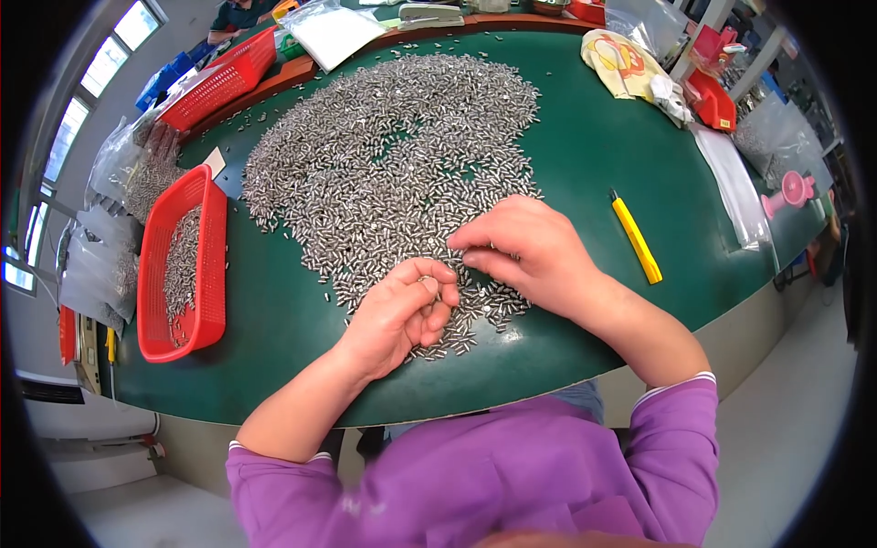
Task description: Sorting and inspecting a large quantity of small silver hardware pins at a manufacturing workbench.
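A broad heap of small silvery metal pins (393, 164) covers the middle of the green table. Over its near edge, my left hand (402, 310) is closed with the fingers curled in toward the palm; a bit of metal shows between thumb and forefinger, though most of what it holds is hidden. Just to its right, my right hand (525, 247) has thumb and forefinger drawn near each other above the pins. Whether a pin sits between those fingertips is too small to make out. The two hands are close but apart.
Left of the heap stands a red plastic basket (212, 265) with more pins in it. A yellow utility knife (637, 236) lies on the right. Plastic bags (100, 260) of parts are at the left edge, a yellow cloth (626, 64) at the far right, and a stapler (429, 14) at the back.
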The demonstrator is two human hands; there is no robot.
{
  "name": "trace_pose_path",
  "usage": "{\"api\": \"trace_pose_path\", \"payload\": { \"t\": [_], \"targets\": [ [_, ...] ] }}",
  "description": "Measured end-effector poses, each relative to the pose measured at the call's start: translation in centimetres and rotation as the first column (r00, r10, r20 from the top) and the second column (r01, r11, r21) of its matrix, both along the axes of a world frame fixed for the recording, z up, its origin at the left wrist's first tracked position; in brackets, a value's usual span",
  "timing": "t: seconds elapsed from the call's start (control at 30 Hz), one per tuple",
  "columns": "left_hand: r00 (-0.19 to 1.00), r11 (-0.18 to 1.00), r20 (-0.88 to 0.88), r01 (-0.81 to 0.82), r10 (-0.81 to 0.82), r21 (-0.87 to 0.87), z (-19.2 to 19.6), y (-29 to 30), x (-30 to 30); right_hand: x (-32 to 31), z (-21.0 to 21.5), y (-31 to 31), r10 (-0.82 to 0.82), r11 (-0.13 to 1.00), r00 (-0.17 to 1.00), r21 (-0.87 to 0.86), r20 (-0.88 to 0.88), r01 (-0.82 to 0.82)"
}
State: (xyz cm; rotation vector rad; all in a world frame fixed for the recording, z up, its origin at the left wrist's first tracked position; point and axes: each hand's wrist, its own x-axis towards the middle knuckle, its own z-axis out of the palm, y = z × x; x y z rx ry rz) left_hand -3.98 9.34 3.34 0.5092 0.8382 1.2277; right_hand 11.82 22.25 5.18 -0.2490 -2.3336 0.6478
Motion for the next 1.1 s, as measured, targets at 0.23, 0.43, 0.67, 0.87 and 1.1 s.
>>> {"api": "trace_pose_path", "payload": {
  "t": [0.23, 0.43, 0.67, 0.87, 1.1],
  "targets": [
    [1.0, 1.0, 0.028, -0.011, 0.011, -0.009, -0.3, -0.1, 0.3, -0.3, -0.4, -1.7, 0.09, 0.986, 0.995, 0.147, -0.049, -0.082],
    [0.998, 1.0, 0.056, -0.017, 0.018, -0.026, 0.0, -0.1, 0.0, -0.2, -0.1, -1.7, 0.078, 0.939, 0.997, 0.336, 0.016, -0.079],
    [0.995, 0.999, 0.088, -0.037, 0.04, -0.03, 0.0, 0.0, -0.2, -0.1, -0.2, -0.7, -0.008, 0.995, 0.997, 0.099, 0.071, 0.001],
    [0.985, 0.999, 0.167, -0.028, 0.032, -0.028, -0.2, -0.1, -0.4, 2.5, 2.5, 0.4, -0.225, 0.973, 0.893, 0.134, 0.389, 0.187],
    [0.978, 0.997, 0.198, -0.072, 0.071, -0.004, -0.5, 0.0, -0.7, 4.1, 3.0, 0.2, -0.106, 0.98, 0.669, -0.036, 0.736, 0.194]
  ]
}}
